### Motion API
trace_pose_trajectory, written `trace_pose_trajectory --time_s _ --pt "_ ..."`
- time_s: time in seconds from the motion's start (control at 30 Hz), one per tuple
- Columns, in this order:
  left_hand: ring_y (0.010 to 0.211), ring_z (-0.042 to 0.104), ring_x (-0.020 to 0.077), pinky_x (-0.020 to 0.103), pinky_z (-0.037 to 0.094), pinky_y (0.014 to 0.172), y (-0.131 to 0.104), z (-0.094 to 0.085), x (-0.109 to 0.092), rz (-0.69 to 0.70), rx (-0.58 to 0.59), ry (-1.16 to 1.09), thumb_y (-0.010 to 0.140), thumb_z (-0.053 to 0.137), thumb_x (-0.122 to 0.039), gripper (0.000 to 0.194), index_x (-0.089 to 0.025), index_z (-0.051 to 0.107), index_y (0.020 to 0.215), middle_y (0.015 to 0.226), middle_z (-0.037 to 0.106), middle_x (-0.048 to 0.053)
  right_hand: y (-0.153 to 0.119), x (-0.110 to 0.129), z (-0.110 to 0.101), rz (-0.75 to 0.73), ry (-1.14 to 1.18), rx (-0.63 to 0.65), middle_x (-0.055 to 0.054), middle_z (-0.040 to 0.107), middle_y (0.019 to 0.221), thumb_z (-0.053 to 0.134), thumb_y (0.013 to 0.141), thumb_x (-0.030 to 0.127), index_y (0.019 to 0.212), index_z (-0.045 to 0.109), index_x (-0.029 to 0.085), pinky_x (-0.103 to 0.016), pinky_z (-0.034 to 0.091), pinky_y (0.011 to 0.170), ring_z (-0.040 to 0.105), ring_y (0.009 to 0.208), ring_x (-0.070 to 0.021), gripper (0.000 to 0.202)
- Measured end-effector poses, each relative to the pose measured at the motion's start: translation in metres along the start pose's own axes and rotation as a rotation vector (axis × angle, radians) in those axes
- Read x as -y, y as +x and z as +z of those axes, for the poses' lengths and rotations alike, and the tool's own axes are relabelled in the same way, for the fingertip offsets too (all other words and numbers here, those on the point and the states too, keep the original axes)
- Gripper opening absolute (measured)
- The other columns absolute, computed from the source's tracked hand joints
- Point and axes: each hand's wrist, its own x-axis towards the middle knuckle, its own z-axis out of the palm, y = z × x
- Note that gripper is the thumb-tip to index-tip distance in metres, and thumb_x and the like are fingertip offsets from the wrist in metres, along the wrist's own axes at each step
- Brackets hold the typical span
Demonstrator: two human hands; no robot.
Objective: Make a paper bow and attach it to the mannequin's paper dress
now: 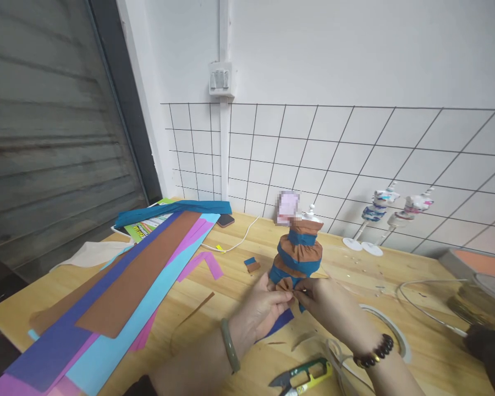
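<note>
A small dress form stands on the table, its white neck and knob showing on top. Blue and brown strips wrap it in gathered bands; whether they are paper or cloth I cannot tell. At its lower front is a gathered brown piece, fanned out like a bow. My left hand pinches this piece from the left, thumb on top. The fingers of my right hand are closed at its right edge, against the form. Exactly what lies between those right fingertips is hidden.
Long blue, brown, purple and light-blue strips lie at left. Yellow-green thread snips rest in front, near a white cord. Two small decorated dress forms stand at the back right. A phone lies by the wall.
</note>
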Motion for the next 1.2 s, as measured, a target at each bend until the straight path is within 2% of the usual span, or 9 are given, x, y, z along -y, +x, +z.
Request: trace_pose_trajectory --time_s 0.43,0.67,0.77,0.97,1.1,1.2 --pt "0.077 0.056 0.0123 0.029 0.041 0.079 0.001 -0.003 0.004 0.040 -0.094 0.042 0.058 0.067 0.001 0.046 -0.019 0.054 0.097 0.077 0.058 0.000 0.003 0.001 0.004 0.064 0.035 -0.003 -0.004 0.072 0.066 0.047 0.076 0.023 0.064 0.068 0.024 -0.023 0.036 0.051 0.063 0.058 -0.0170 0.024" --pt "0.073 0.055 0.0120 0.026 0.039 0.074 0.001 -0.001 0.004 0.055 -0.132 0.069 0.055 0.068 0.000 0.040 -0.016 0.057 0.089 0.074 0.059 0.001 0.003 -0.003 0.006 0.131 0.027 -0.030 -0.005 0.071 0.066 0.049 0.076 0.031 0.073 0.068 0.024 -0.024 0.035 0.050 0.064 0.060 -0.0193 0.021" --pt "0.073 0.055 0.0129 0.026 0.039 0.073 0.000 -0.001 0.005 0.048 -0.128 0.062 0.053 0.069 0.000 0.038 -0.016 0.058 0.086 0.074 0.059 0.002 0.002 -0.006 0.005 0.163 0.010 -0.043 -0.007 0.069 0.062 0.052 0.075 0.035 0.080 0.067 0.022 -0.025 0.034 0.049 0.062 0.056 -0.0209 0.021" --pt "0.071 0.055 0.0123 0.026 0.039 0.072 -0.001 0.002 0.003 0.039 -0.090 0.027 0.054 0.070 -0.001 0.037 -0.016 0.058 0.086 0.074 0.059 0.001 0.003 -0.011 0.004 0.179 0.031 -0.048 -0.006 0.067 0.061 0.054 0.074 0.037 0.075 0.062 0.020 -0.025 0.035 0.050 0.062 0.057 -0.0206 0.019" --pt "0.072 0.056 0.0117 0.026 0.040 0.072 -0.002 0.004 0.000 0.037 -0.063 0.042 0.057 0.068 -0.001 0.042 -0.019 0.056 0.093 0.077 0.059 0.000 0.004 -0.012 0.005 0.196 0.045 -0.064 -0.005 0.065 0.058 0.052 0.074 0.038 0.069 0.055 0.020 -0.026 0.034 0.049 0.060 0.055 -0.0201 0.018" --pt "0.076 0.057 0.0124 0.025 0.040 0.071 -0.001 0.003 0.000 0.048 -0.054 0.061 0.057 0.068 0.000 0.049 -0.021 0.054 0.099 0.084 0.060 0.001 0.005 -0.012 0.007 0.209 0.050 -0.089 -0.004 0.064 0.059 0.052 0.074 0.039 0.074 0.051 0.020 -0.025 0.032 0.047 0.059 0.054 -0.0197 0.018"
